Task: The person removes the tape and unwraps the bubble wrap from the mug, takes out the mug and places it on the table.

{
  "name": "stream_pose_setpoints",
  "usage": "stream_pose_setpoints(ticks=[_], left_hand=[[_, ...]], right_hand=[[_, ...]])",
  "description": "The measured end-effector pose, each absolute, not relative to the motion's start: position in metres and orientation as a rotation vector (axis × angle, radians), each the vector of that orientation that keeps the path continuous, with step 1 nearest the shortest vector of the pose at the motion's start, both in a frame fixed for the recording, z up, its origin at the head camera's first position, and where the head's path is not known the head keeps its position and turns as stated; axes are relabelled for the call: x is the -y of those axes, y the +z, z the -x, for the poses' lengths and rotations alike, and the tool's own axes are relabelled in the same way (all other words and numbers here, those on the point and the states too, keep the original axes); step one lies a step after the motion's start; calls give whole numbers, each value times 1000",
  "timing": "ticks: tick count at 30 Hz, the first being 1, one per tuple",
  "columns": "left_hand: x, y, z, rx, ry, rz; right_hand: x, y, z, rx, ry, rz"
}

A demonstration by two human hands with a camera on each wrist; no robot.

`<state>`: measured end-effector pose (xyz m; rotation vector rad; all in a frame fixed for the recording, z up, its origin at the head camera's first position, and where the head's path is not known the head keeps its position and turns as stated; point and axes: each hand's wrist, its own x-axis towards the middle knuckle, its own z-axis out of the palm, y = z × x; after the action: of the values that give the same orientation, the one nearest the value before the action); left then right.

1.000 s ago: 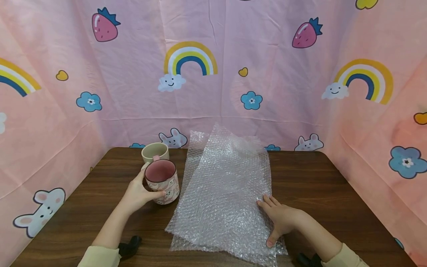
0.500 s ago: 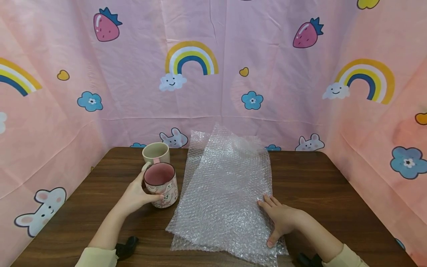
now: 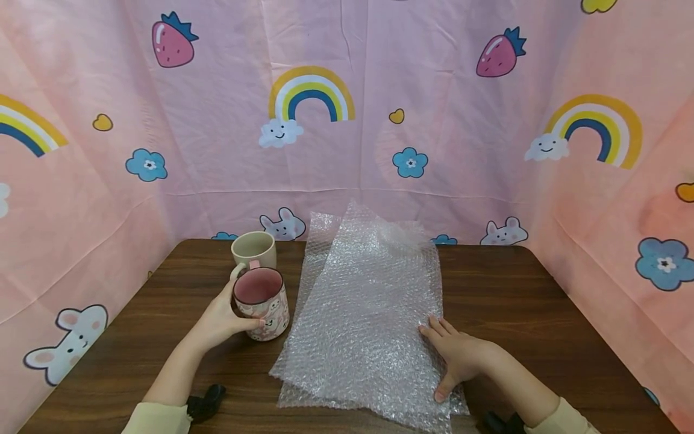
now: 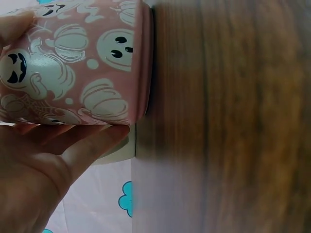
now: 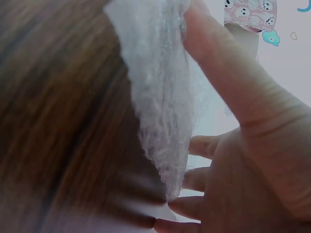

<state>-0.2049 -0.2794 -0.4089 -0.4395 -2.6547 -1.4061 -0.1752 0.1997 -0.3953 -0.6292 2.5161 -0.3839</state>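
My left hand (image 3: 219, 319) grips a pink mug (image 3: 273, 313) patterned with white ghosts and pumpkins, thumb on its near side and fingers round its left. Close up, the left wrist view shows the mug (image 4: 73, 73) with its base right at the table surface. Just behind it stands a cream mug (image 3: 255, 248), partly hidden by the pink one. Sheets of bubble wrap (image 3: 374, 313) lie overlapped across the middle of the table. On their right edge rests my right hand (image 3: 461, 355), fingers spread; the right wrist view shows its thumb and fingertips along the bubble wrap (image 5: 160, 97).
The dark wooden table (image 3: 504, 307) ends at the back against a pink curtain (image 3: 358, 150) printed with rainbows and strawberries. The curtain also closes off both sides. A black wrist strap (image 3: 206, 402) shows under the left forearm.
My left hand has brought the pink mug slightly toward me and a little lower, leaving more of the cream mug showing. The right hand and the bubble wrap have stayed in place.
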Motion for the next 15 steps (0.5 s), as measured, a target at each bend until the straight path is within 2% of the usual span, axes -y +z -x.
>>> stream_pose_setpoints(ticks=[15], left_hand=[[284,-402,206,2663,-1518,602]], right_hand=[[-204,-388,174,-2472,-430,668]])
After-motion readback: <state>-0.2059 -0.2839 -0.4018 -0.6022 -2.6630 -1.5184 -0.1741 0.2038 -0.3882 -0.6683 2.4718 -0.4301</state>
